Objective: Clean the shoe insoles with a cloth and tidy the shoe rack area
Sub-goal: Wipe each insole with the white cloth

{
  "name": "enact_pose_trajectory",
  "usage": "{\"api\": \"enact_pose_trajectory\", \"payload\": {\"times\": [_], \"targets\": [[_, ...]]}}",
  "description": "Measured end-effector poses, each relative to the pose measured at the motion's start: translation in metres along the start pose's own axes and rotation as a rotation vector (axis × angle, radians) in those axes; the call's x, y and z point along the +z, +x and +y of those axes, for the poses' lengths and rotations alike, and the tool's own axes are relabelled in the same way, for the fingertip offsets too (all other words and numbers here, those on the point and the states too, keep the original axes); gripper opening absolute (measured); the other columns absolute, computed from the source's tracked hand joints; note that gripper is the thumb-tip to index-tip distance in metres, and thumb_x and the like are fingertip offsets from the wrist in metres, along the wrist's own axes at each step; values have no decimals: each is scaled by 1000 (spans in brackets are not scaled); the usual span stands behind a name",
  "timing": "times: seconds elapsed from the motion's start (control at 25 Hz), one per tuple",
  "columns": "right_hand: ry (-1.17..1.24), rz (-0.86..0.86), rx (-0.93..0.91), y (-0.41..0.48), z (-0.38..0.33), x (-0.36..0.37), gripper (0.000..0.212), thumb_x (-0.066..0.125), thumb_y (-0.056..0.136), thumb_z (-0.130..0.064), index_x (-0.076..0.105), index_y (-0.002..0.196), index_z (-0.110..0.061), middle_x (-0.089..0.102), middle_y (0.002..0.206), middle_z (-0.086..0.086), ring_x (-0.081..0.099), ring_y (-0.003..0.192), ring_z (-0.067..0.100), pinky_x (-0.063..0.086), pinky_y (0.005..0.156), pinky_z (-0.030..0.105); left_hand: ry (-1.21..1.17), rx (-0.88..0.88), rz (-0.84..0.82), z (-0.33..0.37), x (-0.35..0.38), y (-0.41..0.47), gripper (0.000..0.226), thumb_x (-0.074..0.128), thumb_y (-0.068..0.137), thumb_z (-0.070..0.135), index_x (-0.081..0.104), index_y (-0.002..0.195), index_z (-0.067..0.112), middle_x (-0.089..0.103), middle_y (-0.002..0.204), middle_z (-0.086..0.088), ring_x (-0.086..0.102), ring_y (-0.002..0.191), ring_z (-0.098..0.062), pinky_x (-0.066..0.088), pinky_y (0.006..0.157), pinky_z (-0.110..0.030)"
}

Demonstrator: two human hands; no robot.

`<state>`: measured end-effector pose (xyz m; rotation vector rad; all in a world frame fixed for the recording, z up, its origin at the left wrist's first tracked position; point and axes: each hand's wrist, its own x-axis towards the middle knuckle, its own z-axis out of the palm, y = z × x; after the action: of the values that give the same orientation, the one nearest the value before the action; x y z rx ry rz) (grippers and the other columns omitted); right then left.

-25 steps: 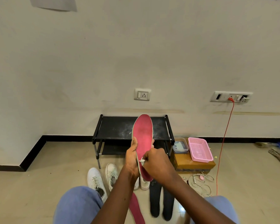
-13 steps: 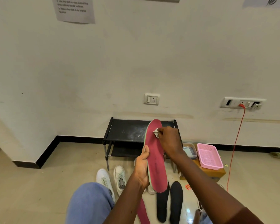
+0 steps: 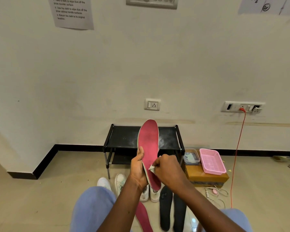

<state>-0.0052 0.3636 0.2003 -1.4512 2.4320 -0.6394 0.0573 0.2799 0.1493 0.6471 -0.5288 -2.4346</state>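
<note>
A: Entry one, centre of frame?
B: One red insole (image 3: 148, 144), upright, toe end up, in front of the black shoe rack (image 3: 124, 139). The left hand (image 3: 138, 168) grips its left edge: thumb on the red face, fingers curled behind.
A: Entry two?
B: The right hand (image 3: 167, 169), just right of it. Its fingers are bunched together, pinching a small white cloth (image 3: 151, 167) against the insole's lower half.
A: Floor, bottom of frame?
B: One second red insole (image 3: 143, 216); two black insoles (image 3: 165, 208) side by side; white shoes (image 3: 120, 181) below the rack, partly hidden by the arms.
A: Right of the rack?
B: One cardboard box (image 3: 206, 178) carrying a pink basket (image 3: 211, 162) and a clear lidded container (image 3: 191, 158); one orange cable (image 3: 238, 156) hanging from the wall socket.
</note>
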Motion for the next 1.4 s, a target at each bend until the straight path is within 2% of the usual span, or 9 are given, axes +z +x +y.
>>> {"api": "enact_pose_trajectory", "payload": {"times": [0.16, 0.4, 0.56, 0.72, 0.8, 1.08, 1.2, 1.28, 1.4], "targets": [[-22, 180, 26, 30, 5, -11, 25, 48, 88, -4, 72, 91, -4, 71, 87, 14, 65, 76, 25, 45, 61, 24, 164, -53, -13, -18, 3, -14, 33, 47, 94, 29, 58, 120, 11, 70, 88, -15, 67, 76, -30, 56, 63, -37], [154, 372, -36, 58, 8, -34, 21, 52, 91, -8, 72, 97, -6, 72, 95, 13, 65, 84, 23, 49, 75, 29, 135, -101, -109, -12, 7, -24, 52, 53, 85, 30, 46, 133, 9, 62, 90, -19, 58, 57, -29, 54, 53, -33], [101, 209, -183, 33, -8, -26, 23, 52, 90, -2, 70, 104, -6, 71, 100, 14, 68, 86, 23, 51, 85, 30, 145, -56, -86, -3, 11, -23, 58, 42, 89, 51, 57, 118, 4, 69, 86, -17, 68, 70, -28, 57, 59, -33], [-33, -44, -273, -2, -14, -12, 26, 54, 86, -6, 71, 104, -13, 72, 100, 10, 67, 87, 23, 51, 88, 32, 123, -110, -9, 1, 6, -17, 96, 32, 73, 81, 59, 122, 3, 63, 110, -25, 62, 104, -36, 51, 88, -46], [-68, -139, -269, -13, -13, -9, 31, 52, 85, -3, 70, 106, -16, 71, 103, 7, 65, 92, 22, 46, 94, 29, 87, -140, 7, -1, 1, -17, 101, 34, 70, 82, 56, 126, 2, 56, 126, -26, 56, 113, -38, 49, 93, -47], [40, 111, -215, 15, -7, -23, 22, 51, 88, -3, 73, 88, -2, 71, 83, 16, 66, 72, 27, 52, 74, 40, 92, -123, -57, -10, 16, -34, 54, 36, 95, 51, 59, 115, 6, 70, 84, -16, 70, 70, -28, 57, 58, -33], [68, 257, -185, 40, 1, -26, 24, 48, 86, 1, 72, 79, 1, 70, 79, 18, 66, 72, 28, 52, 68, 38, 138, -157, -87, -9, 19, -37, 57, 38, 92, 54, 62, 102, 3, 65, 72, -14, 62, 52, -24, 52, 49, -26], [67, 313, -159, 51, 5, -30, 25, 47, 84, 4, 71, 76, 1, 70, 77, 15, 65, 71, 26, 44, 59, 25, 139, -183, -116, -10, 18, -39, 60, 37, 92, 56, 61, 101, 2, 63, 70, -13, 60, 48, -24, 51, 47, -26], [58, 314, -226, 55, 0, -32, 25, 48, 82, 6, 72, 79, -1, 70, 79, 13, 65, 74, 24, 42, 61, 24, 137, -170, -117, -9, 16, -39, 59, 37, 92, 55, 62, 100, 2, 63, 71, -13, 60, 48, -24, 51, 47, -26]]}}
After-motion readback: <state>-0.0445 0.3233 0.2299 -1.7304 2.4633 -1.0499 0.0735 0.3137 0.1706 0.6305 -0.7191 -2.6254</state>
